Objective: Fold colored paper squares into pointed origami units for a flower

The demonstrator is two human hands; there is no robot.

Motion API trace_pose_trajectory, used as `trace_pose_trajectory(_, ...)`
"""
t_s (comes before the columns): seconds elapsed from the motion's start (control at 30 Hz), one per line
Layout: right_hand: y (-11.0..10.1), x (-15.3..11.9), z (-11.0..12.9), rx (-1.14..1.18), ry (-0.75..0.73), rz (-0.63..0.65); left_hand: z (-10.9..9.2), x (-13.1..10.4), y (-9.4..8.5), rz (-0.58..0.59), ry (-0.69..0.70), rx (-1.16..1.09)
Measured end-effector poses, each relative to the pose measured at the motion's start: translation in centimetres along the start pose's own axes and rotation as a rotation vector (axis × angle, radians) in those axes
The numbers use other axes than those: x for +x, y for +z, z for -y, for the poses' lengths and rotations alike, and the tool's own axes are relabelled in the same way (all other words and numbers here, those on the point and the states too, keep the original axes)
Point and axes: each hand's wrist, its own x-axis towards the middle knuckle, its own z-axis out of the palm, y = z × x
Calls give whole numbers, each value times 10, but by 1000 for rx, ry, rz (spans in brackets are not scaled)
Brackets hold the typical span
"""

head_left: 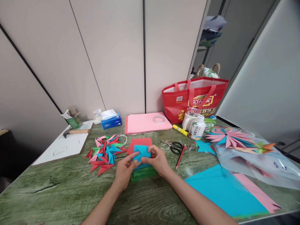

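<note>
A small folded blue paper [142,151] is held up between both hands, with creases and flaps showing on its face. My left hand [125,170] pinches its lower left edge. My right hand [157,159] grips the right side, thumb in front near the bottom. Beneath the hands lies a stack of green paper [144,173] with some blue on top, and a red paper square [140,143] sits just behind. To the left is a pile of folded red, pink, blue and green pieces [106,153].
Scissors [174,146], a red pencil [180,157], a glue stick [180,130] and a white bottle [197,127] lie or stand right of centre. Pink sheets [145,122], a tissue box [111,121] and a red bag [173,104] are behind. Large blue sheets [225,190] lie at the right.
</note>
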Motion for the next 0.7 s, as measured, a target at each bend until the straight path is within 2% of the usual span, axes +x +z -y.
trace_pose_trajectory(0.17,-3,1,5,158,168,-29,-4,0,3,-18,0,-39)
trace_pose_trajectory(0.37,-9,5,2,316,218,3,-11,1,5,-59,4,-65)
trace_pose_trajectory(0.57,-13,7,3,330,274,105,-14,1,2,-19,-16,-112)
trace_pose_trajectory(0.7,-18,10,4,266,286,130,-13,3,-3,31,-12,-21)
